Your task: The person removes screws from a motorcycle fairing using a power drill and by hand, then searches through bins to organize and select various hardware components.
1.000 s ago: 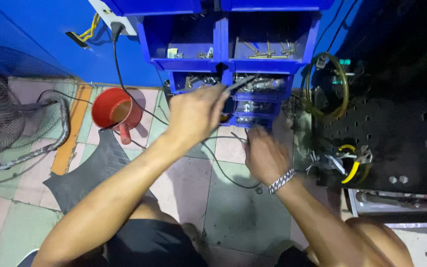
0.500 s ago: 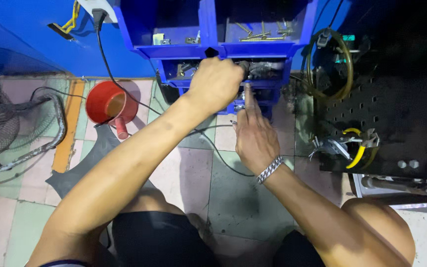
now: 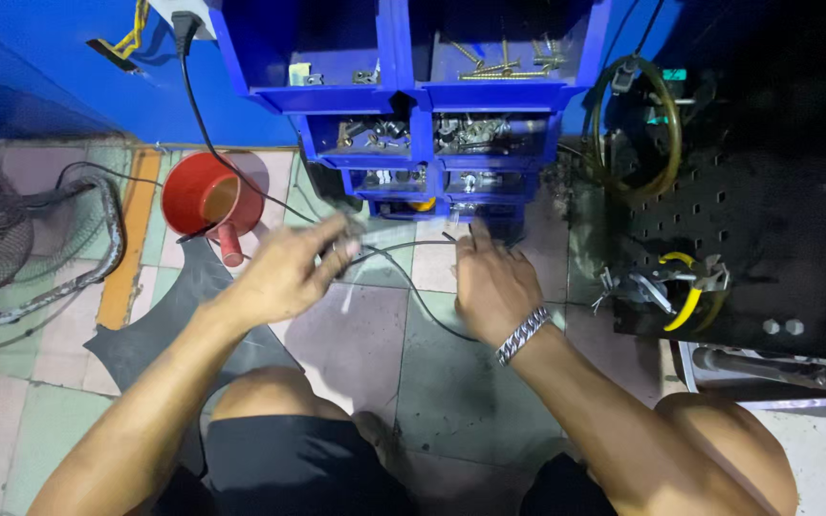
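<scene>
While I crouch on the tiled floor [image 3: 356, 354], the blue drawer cabinet [image 3: 413, 96] stands at its far edge, small parts showing in its drawers. My left hand [image 3: 284, 272] is blurred, fingers loosely curled over the black cable [image 3: 413, 287]; whether it grips, I cannot tell. My right hand [image 3: 494, 282] lies spread, fingertips toward the lowest drawer [image 3: 475, 207]. Nothing is taken out yet.
</scene>
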